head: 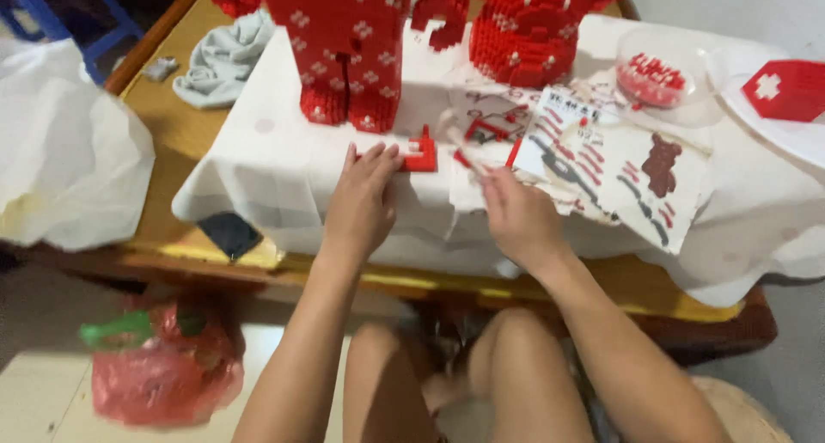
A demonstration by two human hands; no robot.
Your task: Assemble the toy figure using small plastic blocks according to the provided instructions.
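My left hand (365,198) lies flat on the white cloth (266,164), fingers together, its fingertips touching a small red brick piece (421,155). My right hand (514,215) is closed around a thin pale tool whose tip (455,138) points up toward loose red pieces (485,129). Just beyond stand a large red brick figure with white crosses (344,43) and a round red brick part (524,30).
An instruction sheet (619,164) with a brown bear picture lies right of my hands. A clear bowl (662,73) holds red bricks; a red box (786,89) sits far right. A grey rag (223,61) lies on the wooden table. A red bag (163,370) is on the floor.
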